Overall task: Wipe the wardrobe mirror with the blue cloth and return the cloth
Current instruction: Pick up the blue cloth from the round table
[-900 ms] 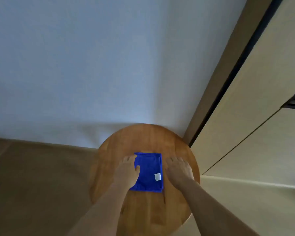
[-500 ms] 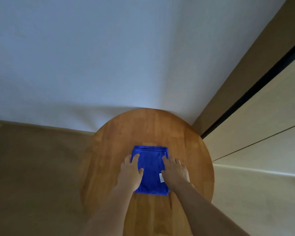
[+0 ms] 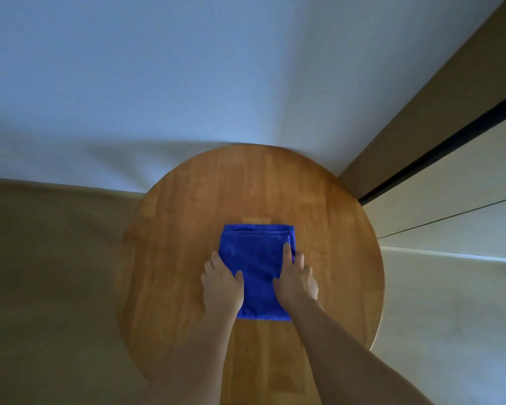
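A folded blue cloth [image 3: 257, 264] lies flat near the middle of a round wooden table [image 3: 187, 258]. My left hand [image 3: 221, 283] rests on the cloth's left edge, thumb on the fabric and fingers along its side. My right hand [image 3: 297, 277] lies on the cloth's right edge with straight fingers reaching forward over it. Neither hand has lifted the cloth. No mirror surface shows in this view.
A white wall [image 3: 187, 83] rises just behind the table. The beige wardrobe [image 3: 450, 200] with a dark vertical gap stands to the right, close to the table's edge. Tan floor [image 3: 47, 273] spreads to the left.
The view has come closer and lower over the table. My right hand has slid from the bare wood onto the cloth's right edge, covering the white label. My left hand stays at the left edge.
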Available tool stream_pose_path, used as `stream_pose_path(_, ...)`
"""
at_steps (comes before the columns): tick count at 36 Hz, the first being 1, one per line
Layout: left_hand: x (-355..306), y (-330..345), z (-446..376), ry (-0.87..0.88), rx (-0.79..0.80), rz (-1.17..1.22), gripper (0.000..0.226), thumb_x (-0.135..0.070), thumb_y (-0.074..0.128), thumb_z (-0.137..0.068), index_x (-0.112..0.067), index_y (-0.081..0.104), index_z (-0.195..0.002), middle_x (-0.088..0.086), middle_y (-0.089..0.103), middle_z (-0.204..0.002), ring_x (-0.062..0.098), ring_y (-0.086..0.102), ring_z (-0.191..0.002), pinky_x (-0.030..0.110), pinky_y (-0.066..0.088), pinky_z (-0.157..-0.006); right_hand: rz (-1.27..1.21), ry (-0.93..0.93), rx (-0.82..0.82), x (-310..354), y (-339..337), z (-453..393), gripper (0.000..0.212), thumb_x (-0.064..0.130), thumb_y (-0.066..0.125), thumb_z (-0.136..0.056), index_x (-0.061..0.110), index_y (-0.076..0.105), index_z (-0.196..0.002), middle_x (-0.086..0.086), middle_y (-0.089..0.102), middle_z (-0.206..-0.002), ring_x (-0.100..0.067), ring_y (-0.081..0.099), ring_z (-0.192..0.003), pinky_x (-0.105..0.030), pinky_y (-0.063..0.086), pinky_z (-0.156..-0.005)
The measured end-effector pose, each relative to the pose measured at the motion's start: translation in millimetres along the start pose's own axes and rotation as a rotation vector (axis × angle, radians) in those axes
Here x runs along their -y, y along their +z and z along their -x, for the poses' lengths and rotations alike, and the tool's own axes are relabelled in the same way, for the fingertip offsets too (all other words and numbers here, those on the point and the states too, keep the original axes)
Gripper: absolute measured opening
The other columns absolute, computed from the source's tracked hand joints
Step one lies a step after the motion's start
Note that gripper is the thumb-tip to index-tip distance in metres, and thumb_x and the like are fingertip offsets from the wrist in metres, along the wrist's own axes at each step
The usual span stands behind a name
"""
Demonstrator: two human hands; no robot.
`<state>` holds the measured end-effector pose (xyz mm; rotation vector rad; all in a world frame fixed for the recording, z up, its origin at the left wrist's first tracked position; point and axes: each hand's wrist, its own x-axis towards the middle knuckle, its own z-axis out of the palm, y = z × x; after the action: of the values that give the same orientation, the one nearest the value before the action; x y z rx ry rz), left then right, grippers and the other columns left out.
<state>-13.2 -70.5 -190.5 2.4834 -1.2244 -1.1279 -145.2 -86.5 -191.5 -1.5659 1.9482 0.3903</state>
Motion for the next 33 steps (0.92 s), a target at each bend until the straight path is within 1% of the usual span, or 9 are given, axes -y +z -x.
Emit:
stream_pose_path(7, -1, 0, -7, -0.048, 0.067, 0.106, 0.031, -0.027, 0.061, -0.088, -0.005, 0.052, -0.108, 0.010, 0.061, -0.103, 0.024, 0.061, -0.091, 0.035, 0.052, -0.078, -0.512, 0.271, -0.024, 14, 5, -4, 0.089, 0.002, 0.054, -0.085, 0.016, -0.004, -0.150, -0.007, 0.053, -0.116, -0.016, 0.052, -0.076, -0.027, 0.042, -0.057)
stream_pose_path(9, -3, -2, -4, 0.009, 0.090, 0.092, 0.021, -0.027, 0.057, -0.090, -0.008, 0.056, -0.098, 0.008, 0.063, -0.094, 0.022, 0.061, -0.084, 0.032, 0.051, -0.070, -0.611, 0.367, 0.061, 18, -1, -3, 0.064, 0.001, 0.051, -0.083, 0.006, 0.024, -0.140, -0.004, 0.059, -0.082, -0.015, 0.053, -0.064, -0.026, 0.040, -0.050)
stream_pose_path(12, -7, -8, 5, 0.052, 0.070, 0.101, 0.014, -0.026, 0.054, -0.091, -0.011, 0.055, -0.089, 0.006, 0.061, -0.088, 0.019, 0.059, -0.077, 0.028, 0.045, -0.061, -0.576, 0.302, 0.121, 22, -14, 5, 0.022, 0.000, 0.048, -0.074, 0.008, 0.052, -0.095, 0.000, 0.053, -0.054, -0.012, 0.047, -0.046, -0.021, 0.033, -0.041)
stream_pose_path(15, -9, -18, 18, 0.084, 0.030, 0.174, 0.014, -0.021, 0.052, -0.090, -0.015, 0.050, -0.078, 0.004, 0.058, -0.082, 0.019, 0.056, -0.075, 0.026, 0.039, -0.059, -0.461, 0.157, 0.108, 30, -28, 20, 0.016, 0.008, 0.051, -0.077, 0.011, 0.053, -0.093, -0.002, 0.063, -0.073, -0.016, 0.058, -0.063, -0.022, 0.036, -0.045)
stream_pose_path(19, -9, -46, 37, 0.066, -0.008, 0.337, 0.008, -0.016, 0.050, -0.090, -0.017, 0.052, -0.082, -0.004, 0.057, -0.075, 0.012, 0.054, -0.067, 0.021, 0.037, -0.054, -0.349, -0.048, 0.043, 50, -47, 41, 0.029, 0.018, 0.051, -0.087, 0.012, 0.048, -0.116, -0.006, 0.056, -0.113, -0.025, 0.056, -0.102, -0.032, 0.047, -0.070)
stream_pose_path(23, -1, -84, 55, 0.016, -0.165, 0.354, 0.007, -0.020, 0.051, -0.092, -0.020, 0.048, -0.086, -0.008, 0.053, -0.075, 0.002, 0.048, -0.063, 0.014, 0.031, -0.051, -0.243, -0.249, 0.048, 79, -65, 68, 0.045, 0.020, 0.043, -0.093, 0.018, 0.035, -0.138, -0.002, 0.059, -0.101, -0.020, 0.057, -0.081, -0.028, 0.043, -0.056)
stream_pose_path(28, 21, -138, 89, -0.100, -0.265, 0.380, 0.021, -0.020, 0.049, -0.093, -0.011, 0.049, -0.112, 0.000, 0.058, -0.093, 0.017, 0.056, -0.080, 0.024, 0.039, -0.069, -0.043, -0.520, 0.041, 121, -83, 118, 0.045, 0.027, 0.039, -0.097, 0.022, 0.031, -0.140, -0.006, 0.057, -0.118, -0.026, 0.059, -0.099, -0.031, 0.043, -0.067)
stream_pose_path(30, 30, -157, 102, -0.122, -0.266, 0.473, 0.016, -0.016, 0.047, -0.092, -0.011, 0.051, -0.107, 0.002, 0.058, -0.092, 0.020, 0.055, -0.083, 0.025, 0.039, -0.068, 0.002, -0.648, 0.053, 141, -87, 141, 0.040, 0.027, 0.041, -0.096, 0.021, 0.037, -0.135, -0.006, 0.058, -0.117, -0.026, 0.059, -0.098, -0.032, 0.044, -0.068)
stream_pose_path(33, 39, -185, 121, -0.176, -0.336, 0.816, 0.016, -0.004, 0.039, -0.090, -0.011, 0.048, -0.080, 0.001, 0.051, -0.068, 0.018, 0.050, -0.065, 0.013, 0.036, -0.044, 0.054, -0.792, 0.112, 171, -91, 173, 0.037, 0.036, 0.043, -0.093, 0.020, 0.043, -0.126, -0.004, 0.060, -0.111, -0.026, 0.059, -0.093, -0.037, 0.051, -0.075)
